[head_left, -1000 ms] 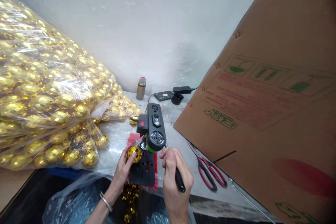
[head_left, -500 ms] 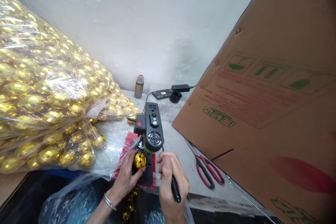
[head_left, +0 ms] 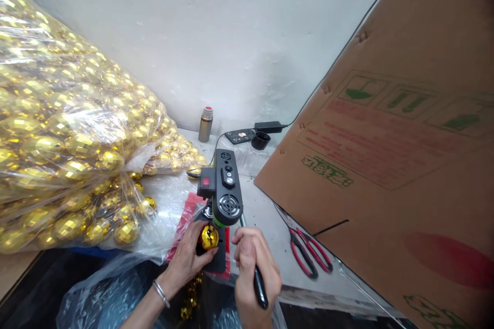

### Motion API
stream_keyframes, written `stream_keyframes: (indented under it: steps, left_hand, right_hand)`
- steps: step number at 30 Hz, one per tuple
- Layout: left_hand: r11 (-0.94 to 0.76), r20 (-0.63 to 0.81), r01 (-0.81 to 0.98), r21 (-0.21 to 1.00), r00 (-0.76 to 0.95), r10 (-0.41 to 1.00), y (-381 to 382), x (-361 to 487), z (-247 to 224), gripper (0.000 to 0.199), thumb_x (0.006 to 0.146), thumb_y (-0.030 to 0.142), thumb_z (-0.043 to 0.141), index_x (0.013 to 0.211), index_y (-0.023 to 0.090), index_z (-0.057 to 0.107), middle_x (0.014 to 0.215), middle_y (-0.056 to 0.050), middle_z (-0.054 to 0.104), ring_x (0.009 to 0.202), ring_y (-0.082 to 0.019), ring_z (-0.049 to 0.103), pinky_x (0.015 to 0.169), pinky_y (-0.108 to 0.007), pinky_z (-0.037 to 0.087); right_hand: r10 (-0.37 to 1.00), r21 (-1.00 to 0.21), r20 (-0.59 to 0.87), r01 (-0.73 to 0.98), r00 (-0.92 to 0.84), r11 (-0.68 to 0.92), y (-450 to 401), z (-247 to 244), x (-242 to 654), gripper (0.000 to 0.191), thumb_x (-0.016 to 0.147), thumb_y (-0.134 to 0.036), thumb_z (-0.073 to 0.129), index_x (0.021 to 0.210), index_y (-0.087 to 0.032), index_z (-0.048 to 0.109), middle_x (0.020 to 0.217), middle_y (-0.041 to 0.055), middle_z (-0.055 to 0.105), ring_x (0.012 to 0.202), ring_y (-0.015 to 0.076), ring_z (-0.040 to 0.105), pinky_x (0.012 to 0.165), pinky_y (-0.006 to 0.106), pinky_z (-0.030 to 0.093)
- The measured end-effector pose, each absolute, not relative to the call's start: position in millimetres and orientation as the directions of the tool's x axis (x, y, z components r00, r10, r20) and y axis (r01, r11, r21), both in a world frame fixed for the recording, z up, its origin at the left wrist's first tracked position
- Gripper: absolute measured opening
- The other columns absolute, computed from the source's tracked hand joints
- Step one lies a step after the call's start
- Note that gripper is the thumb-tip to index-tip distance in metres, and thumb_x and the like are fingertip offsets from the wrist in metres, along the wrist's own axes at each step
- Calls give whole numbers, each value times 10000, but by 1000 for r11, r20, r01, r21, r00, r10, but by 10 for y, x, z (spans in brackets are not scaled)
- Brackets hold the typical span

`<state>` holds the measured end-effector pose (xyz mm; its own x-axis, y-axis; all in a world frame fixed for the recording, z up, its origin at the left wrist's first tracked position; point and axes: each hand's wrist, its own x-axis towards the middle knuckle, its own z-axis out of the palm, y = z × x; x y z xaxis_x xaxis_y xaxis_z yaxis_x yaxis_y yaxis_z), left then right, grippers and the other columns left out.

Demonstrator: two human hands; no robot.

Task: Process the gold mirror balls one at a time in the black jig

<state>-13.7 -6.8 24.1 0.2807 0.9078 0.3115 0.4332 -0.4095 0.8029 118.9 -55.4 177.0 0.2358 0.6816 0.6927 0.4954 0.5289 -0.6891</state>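
Observation:
A faceted gold ball (head_left: 210,238) rests over a black base plate (head_left: 216,263), just below the front end of a black machine head (head_left: 227,187). Thumb and fingers of my left hand (head_left: 190,253) close around that ball from its left side. In a fist, my right hand (head_left: 255,270) grips a black-handled tool (head_left: 260,290). Part of a thin metal shaft shows above this fist, beside the machine head; its tip is hidden. Red plastic (head_left: 181,236) lies under the base plate.
A clear bag of gold balls (head_left: 69,128) fills the left side. To the right, a big cardboard box (head_left: 386,164) leans in, with red-handled scissors (head_left: 309,252) near it. Behind the machine stand a metal flask (head_left: 206,126) and a black cup (head_left: 260,140).
The view has shifted a little. My left hand still holds the gold ball beneath the machine head, and my right fist with the tool sits slightly lower.

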Motion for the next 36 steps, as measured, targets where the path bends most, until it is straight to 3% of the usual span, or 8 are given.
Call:
stream_keyframes:
  steps: [5, 10, 16, 19, 29, 36]
  left_hand:
    - [-408, 285, 475, 780, 312, 906, 30, -77, 291, 433, 808, 313, 736, 1199, 197, 590, 1129, -124, 688, 1039, -318, 650, 912, -502, 542]
    - [-399, 267, 488, 776, 320, 909, 23, -72, 261, 433, 787, 274, 730, 1189, 201, 585, 1109, -109, 679, 1009, -309, 629, 886, -476, 518]
    - [-404, 279, 486, 775, 310, 909, 1, -65, 223, 444, 796, 261, 723, 1206, 216, 560, 1108, -91, 657, 1012, -293, 610, 892, -454, 504]
    - [-392, 268, 488, 780, 306, 914, -8, -64, 220, 453, 790, 230, 708, 1216, 226, 552, 1091, -76, 648, 1011, -285, 603, 896, -450, 506]
    - [-374, 254, 484, 791, 295, 921, -4, -50, 281, 417, 778, 235, 704, 1172, 223, 566, 1067, -79, 649, 1003, -295, 614, 890, -469, 512]
    - [-366, 255, 480, 798, 282, 925, -3, -44, 284, 377, 794, 268, 709, 1150, 214, 596, 1055, -86, 661, 993, -295, 619, 876, -455, 516]
  right_hand:
    - [671, -668, 711, 499, 210, 551, -556, 1714, 1209, 252, 1002, -90, 393, 807, -211, 497, 751, -21, 505, 635, 80, 520, 574, 196, 420]
    - [585, -567, 794, 550, 166, 613, -520, 1437, 1235, 283, 1012, -115, 375, 766, -211, 479, 742, -17, 531, 673, 93, 565, 606, 212, 439]
    - [480, -521, 843, 587, 241, 620, -457, 1242, 1185, 300, 1024, -160, 368, 753, -217, 483, 713, -32, 538, 625, 108, 554, 791, 301, 497]
    - [448, -510, 853, 606, 267, 610, -433, 1263, 1147, 312, 1023, -163, 365, 736, -219, 473, 696, -41, 530, 597, 102, 541, 805, 305, 507]
    - [508, -571, 810, 595, 295, 566, -482, 1154, 1152, 319, 1028, -219, 362, 735, -237, 487, 688, -29, 556, 596, 131, 540, 817, 359, 526]
    - [499, -595, 797, 580, 339, 556, -466, 1131, 1127, 308, 1021, -195, 374, 735, -229, 484, 712, -43, 548, 628, 111, 540, 911, 337, 499]
